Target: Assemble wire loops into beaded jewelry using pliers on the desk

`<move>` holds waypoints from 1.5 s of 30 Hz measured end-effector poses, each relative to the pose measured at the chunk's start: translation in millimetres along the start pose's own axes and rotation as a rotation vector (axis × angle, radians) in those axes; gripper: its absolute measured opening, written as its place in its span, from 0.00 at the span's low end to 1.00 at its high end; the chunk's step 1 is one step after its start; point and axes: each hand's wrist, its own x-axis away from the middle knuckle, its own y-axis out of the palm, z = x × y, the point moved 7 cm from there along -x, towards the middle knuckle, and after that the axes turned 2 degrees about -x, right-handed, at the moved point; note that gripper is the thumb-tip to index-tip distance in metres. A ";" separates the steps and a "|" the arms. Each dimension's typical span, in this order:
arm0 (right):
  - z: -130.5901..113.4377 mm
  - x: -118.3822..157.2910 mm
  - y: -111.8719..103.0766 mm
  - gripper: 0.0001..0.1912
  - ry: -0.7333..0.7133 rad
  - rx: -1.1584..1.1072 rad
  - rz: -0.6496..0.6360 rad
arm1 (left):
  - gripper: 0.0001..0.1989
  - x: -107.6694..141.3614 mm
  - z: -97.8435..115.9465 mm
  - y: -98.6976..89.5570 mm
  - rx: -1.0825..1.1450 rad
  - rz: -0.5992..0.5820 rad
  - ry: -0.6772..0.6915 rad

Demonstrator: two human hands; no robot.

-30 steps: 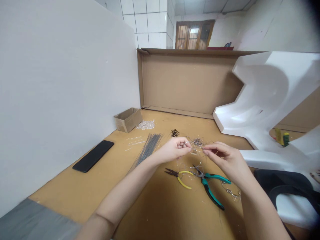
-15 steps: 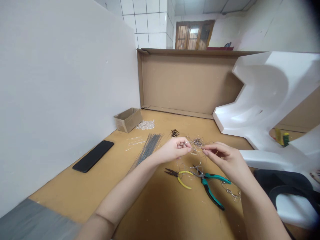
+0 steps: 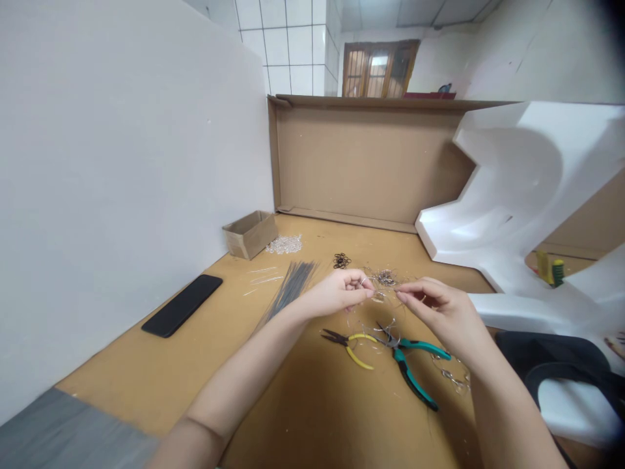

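My left hand [image 3: 344,291] is closed in a pinch on a thin silvery wire [image 3: 382,297] above the table. Opposite it, my right hand [image 3: 439,306] pinches at the same wire, thumb against forefinger; the exact contact is too fine to make out. Thin wire loops hang below the fingers. Beneath lie small pliers with yellow handles [image 3: 360,358] and larger pliers with teal handles [image 3: 414,381]. Just beyond my fingers is a tangle of metal rings and wire [image 3: 387,277], with dark rings [image 3: 342,260] to its left.
Cut grey wires [image 3: 291,286] lie in a bundle left of my hands. Farther left are a black phone [image 3: 183,306], a small cardboard box [image 3: 250,236] and a pile of clear small pieces [image 3: 286,244]. White foam [image 3: 512,176] borders the right, a cardboard wall [image 3: 366,163] the back.
The wire loops hanging under my fingers have shifted a little. Both hands keep nearly the same place and pinch.
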 end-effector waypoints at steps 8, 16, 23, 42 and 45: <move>6.5 -0.1 -0.3 0.13 0.093 -0.085 -0.036 | 0.10 -1.8 3.2 -0.6 0.062 -0.091 0.062; 3.1 -1.2 -1.6 0.13 0.092 -0.202 0.040 | 0.10 -3.9 -1.9 4.0 0.150 -0.157 0.052; 4.6 0.9 4.4 0.14 0.159 -0.327 -0.003 | 0.12 -5.3 -6.1 4.4 0.197 -0.162 0.047; 5.3 0.8 13.3 0.10 0.077 -0.084 0.024 | 0.10 -5.1 -2.0 10.3 0.056 -0.071 0.035; 5.5 0.5 15.1 0.11 0.088 -0.098 -0.010 | 0.09 -4.1 -1.5 11.2 0.058 -0.074 0.033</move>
